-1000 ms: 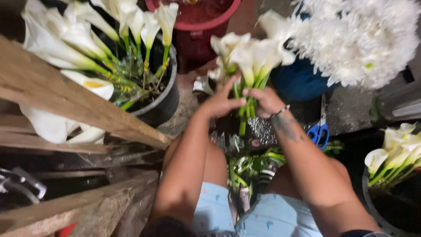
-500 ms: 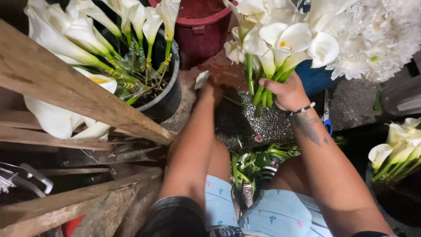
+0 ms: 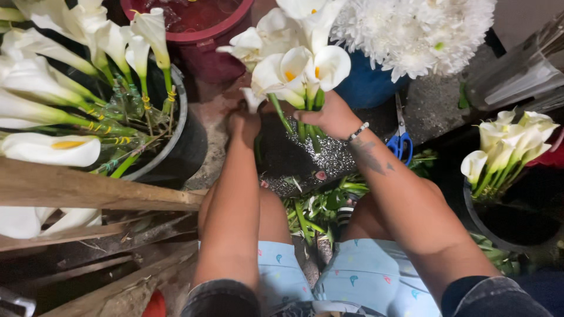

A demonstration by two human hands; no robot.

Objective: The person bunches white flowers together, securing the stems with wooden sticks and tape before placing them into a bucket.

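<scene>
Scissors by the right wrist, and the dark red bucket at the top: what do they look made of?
Scissors: blue handles look like glossy moulded plastic; the thin grey blades look like metal, though mostly hidden. Dark red bucket: probably plastic, judging by its smooth, evenly coloured wall and rolled rim; the finish looks dull and scuffed.

At upper centre of the frame, the right hand (image 3: 330, 115) grips a bunch of white calla lilies (image 3: 296, 61) by their green stems. The left hand (image 3: 244, 123), just left of it, touches the stems low down. Blue-handled scissors (image 3: 400, 141) lie to the right. A black bucket (image 3: 179, 126) of lilies fills the upper left.
</scene>
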